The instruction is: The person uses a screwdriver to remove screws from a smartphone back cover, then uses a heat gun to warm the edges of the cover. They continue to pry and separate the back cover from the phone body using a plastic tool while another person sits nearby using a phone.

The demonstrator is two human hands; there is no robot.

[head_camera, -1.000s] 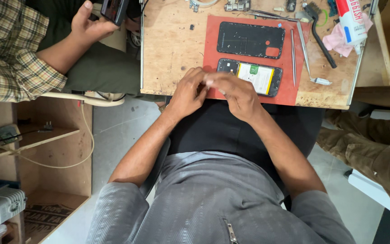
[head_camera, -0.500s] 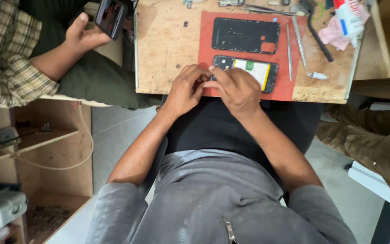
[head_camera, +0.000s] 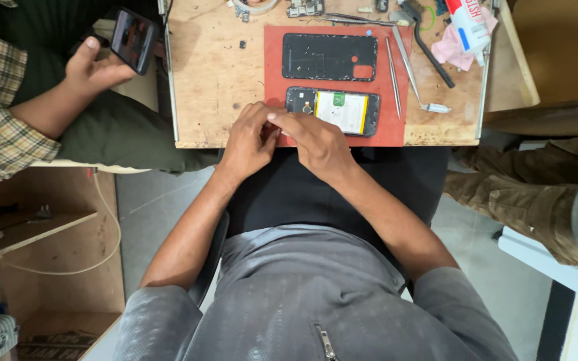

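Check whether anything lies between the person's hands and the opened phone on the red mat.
Nothing visible does. The left hand and right hand meet at the near left end of the opened phone; the tweezers lie apart, further right.

A small worn wooden worktable (head_camera: 209,80) with a metal-edged rim stands over a pale grey smooth floor (head_camera: 162,194). To the left are open wooden shelves (head_camera: 41,227) with a cream cable (head_camera: 105,227) hanging across them. A white furniture edge (head_camera: 536,257) shows at lower right, all under even, soft light.
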